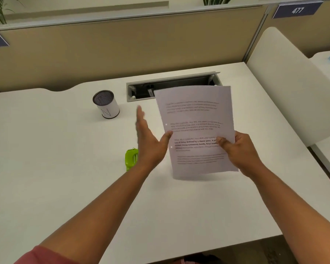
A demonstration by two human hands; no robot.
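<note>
The paper (196,130), long axis upright, stands just right of the straight, released fingers of the left hand (151,143), its other edge pinched by the right hand (240,151).

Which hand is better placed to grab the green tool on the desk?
Left. The left hand is open beside the green tool; the right hand grips the printed sheet.
</note>
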